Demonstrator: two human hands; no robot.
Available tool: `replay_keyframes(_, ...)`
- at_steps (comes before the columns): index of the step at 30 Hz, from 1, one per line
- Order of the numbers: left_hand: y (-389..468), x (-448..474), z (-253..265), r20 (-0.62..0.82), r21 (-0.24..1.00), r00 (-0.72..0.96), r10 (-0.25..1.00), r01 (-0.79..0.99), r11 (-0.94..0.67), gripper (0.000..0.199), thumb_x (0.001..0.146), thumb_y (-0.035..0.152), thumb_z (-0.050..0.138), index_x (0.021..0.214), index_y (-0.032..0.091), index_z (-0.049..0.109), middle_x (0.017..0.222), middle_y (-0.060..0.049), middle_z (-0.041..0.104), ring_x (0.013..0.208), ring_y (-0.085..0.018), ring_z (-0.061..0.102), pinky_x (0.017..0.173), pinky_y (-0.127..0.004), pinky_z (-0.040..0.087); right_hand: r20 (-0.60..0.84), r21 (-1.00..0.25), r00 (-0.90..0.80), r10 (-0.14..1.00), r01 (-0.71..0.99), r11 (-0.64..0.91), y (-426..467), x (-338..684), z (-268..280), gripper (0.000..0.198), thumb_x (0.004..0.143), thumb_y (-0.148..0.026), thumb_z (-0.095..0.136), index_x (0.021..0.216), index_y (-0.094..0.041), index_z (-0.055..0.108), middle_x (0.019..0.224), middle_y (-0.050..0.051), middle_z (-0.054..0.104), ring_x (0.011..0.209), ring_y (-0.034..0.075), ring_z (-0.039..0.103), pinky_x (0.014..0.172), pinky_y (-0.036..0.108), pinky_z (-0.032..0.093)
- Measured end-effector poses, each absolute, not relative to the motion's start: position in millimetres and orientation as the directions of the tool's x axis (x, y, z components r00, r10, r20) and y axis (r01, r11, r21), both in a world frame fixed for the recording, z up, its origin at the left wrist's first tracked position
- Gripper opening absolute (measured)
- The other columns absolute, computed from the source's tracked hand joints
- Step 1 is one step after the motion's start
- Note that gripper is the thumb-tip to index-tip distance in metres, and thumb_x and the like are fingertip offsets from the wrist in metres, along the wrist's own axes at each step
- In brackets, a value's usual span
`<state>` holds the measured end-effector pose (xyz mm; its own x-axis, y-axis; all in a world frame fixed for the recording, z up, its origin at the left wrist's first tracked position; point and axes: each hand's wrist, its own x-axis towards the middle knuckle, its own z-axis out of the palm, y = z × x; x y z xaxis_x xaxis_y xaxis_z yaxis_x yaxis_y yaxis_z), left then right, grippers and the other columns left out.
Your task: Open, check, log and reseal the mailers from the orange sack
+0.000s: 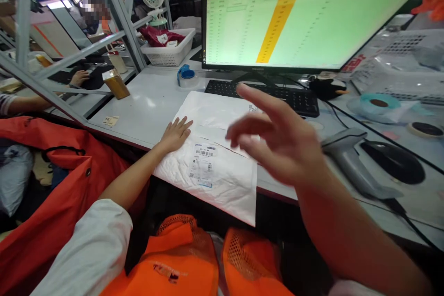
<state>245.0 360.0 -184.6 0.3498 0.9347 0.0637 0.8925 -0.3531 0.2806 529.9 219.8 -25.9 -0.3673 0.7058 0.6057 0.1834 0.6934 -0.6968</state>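
A white mailing bag [229, 180] lies across the desk edge, its near end hanging over the front. A printed shipping label [202, 164] with barcodes is stuck on it. My left hand [175, 135] rests flat on the bag's left side, fingers spread. Above the bag's right side my right hand [280, 136] is raised in the air, index finger stretched out and the other fingers loosely bent, holding nothing. Behind the bag, partly covered by it and my right hand, is a black keyboard [298, 101].
A monitor [277, 18] with a spreadsheet stands at the back. On the right lie a barcode scanner [360, 166] and a black mouse [393, 162]. A tape roll [187, 76], a white basket [169, 53] and a metal frame [118, 14] are left. Another person's hand [79, 77] is beyond it.
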Motion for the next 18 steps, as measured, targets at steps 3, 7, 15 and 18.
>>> replay_keyframes(3, 358.0, 247.4, -184.7, 0.064, 0.283, 0.34, 0.938, 0.895, -0.344, 0.057, 0.109, 0.049, 0.024, 0.164, 0.034, 0.031, 0.174, 0.001, 0.017, 0.162, -0.031, 0.012, 0.13, -0.058, 0.015, 0.566, -0.648, -0.306, 0.766, 0.409, 0.643, 340.2, 501.6, -35.4, 0.048, 0.093, -0.032, 0.058, 0.139, -0.019, 0.062, 0.095, 0.005, 0.075, 0.081, 0.021, 0.071, 0.081, 0.04, 0.06)
replay_keyframes(7, 358.0, 249.8, -186.8, 0.096, 0.293, 0.346, 0.933, 0.886, -0.359, 0.057, 0.109, 0.05, 0.025, 0.163, 0.034, 0.033, 0.174, 0.0, 0.018, 0.162, -0.033, 0.013, 0.13, -0.06, 0.016, 0.383, -0.467, -0.289, 0.878, 0.76, 0.453, 488.3, 434.7, -51.1, 0.043, 0.095, -0.03, 0.055, 0.13, -0.01, 0.067, 0.112, 0.013, 0.076, 0.106, 0.026, 0.069, 0.101, 0.039, 0.05)
replay_keyframes(15, 357.1, 250.6, -184.7, 0.105, 0.463, 0.349, 0.931, 0.811, -0.357, 0.061, 0.106, 0.057, 0.025, 0.163, 0.036, 0.034, 0.174, 0.001, 0.015, 0.162, -0.034, 0.006, 0.132, -0.063, 0.01, 0.246, -0.382, -0.163, 0.955, 0.89, 0.25, 618.8, 311.2, -80.1, 0.076, 0.1, -0.063, 0.044, 0.132, 0.004, 0.061, 0.123, 0.038, 0.066, 0.122, 0.045, 0.064, 0.103, 0.06, 0.047)
replay_keyframes(18, 360.0, 249.5, -187.2, 0.113, 0.531, 0.337, 0.935, 0.775, -0.343, 0.062, 0.104, 0.062, 0.025, 0.162, 0.041, 0.033, 0.174, 0.004, 0.013, 0.162, -0.031, 0.001, 0.133, -0.062, 0.008, 0.32, -0.379, -0.191, 0.928, 0.872, 0.31, 631.9, 291.3, -84.7, 0.092, 0.102, -0.072, 0.021, 0.137, 0.005, 0.057, 0.119, 0.039, 0.066, 0.121, 0.044, 0.066, 0.1, 0.057, 0.047)
